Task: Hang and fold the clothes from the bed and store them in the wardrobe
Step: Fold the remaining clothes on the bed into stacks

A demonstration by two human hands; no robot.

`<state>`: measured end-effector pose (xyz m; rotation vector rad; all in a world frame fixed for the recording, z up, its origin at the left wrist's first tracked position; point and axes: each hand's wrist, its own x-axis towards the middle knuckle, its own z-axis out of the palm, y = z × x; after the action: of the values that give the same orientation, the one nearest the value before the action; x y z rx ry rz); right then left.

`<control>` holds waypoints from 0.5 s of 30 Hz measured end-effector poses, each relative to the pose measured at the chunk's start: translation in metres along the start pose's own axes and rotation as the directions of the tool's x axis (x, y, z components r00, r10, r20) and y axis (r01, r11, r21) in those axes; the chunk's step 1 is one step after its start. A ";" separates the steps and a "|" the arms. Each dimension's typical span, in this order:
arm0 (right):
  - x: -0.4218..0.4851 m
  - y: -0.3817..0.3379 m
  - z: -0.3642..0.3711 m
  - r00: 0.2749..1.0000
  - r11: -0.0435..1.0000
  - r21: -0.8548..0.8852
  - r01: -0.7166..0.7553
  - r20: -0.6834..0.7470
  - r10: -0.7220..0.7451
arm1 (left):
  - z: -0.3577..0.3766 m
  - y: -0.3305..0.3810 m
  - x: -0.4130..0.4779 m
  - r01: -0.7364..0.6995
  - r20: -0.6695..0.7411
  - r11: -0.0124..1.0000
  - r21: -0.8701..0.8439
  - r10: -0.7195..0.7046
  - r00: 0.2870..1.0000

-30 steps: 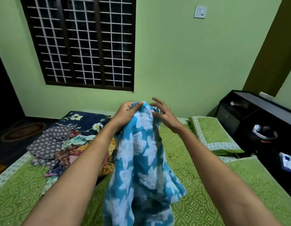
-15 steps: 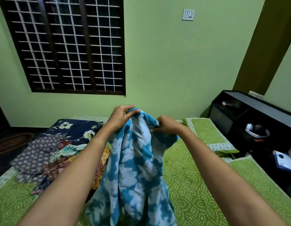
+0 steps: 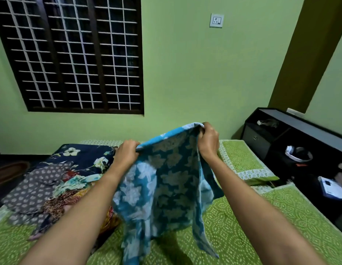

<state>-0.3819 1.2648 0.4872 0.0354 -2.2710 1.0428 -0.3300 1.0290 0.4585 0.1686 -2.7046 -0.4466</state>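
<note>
Blue garment (image 3: 166,178) hangs above the near bed (image 3: 252,226), its upper edge pinched in my left hand (image 3: 126,153) and right hand (image 3: 208,142), both curled round the fabric. I'd level both hands, draw the edge taut and find the seams before folding, clear of the pile (image 3: 51,188) at left.

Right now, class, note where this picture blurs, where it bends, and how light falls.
Head view throughout: the wide lens tilts the window bars; the lower edge of the cloth is smeared; the window is dark, the room light soft and even, with a shadow on the bed under the cloth and no glare.
</note>
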 end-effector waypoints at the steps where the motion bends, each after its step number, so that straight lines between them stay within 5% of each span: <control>1: 0.002 0.001 0.000 0.999 0.999 0.033 -0.027 -0.031 0.028 | 0.005 -0.005 -0.001 0.025 -0.017 1.000 -0.008 -0.025 1.000; 12: 0.014 0.029 -0.015 0.949 0.954 0.240 -0.179 -0.215 0.232 | 0.049 -0.023 -0.010 0.327 0.006 0.934 -0.143 -0.329 0.944; 15: 0.013 0.035 -0.023 0.937 0.945 0.229 -0.232 -0.206 0.280 | 0.045 -0.008 -0.008 0.308 0.032 0.845 -0.438 -0.328 0.944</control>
<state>-0.3899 1.3078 0.4815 -0.2963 -1.9825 1.3351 -0.3401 1.0361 0.4133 0.4963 -2.4555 -1.1222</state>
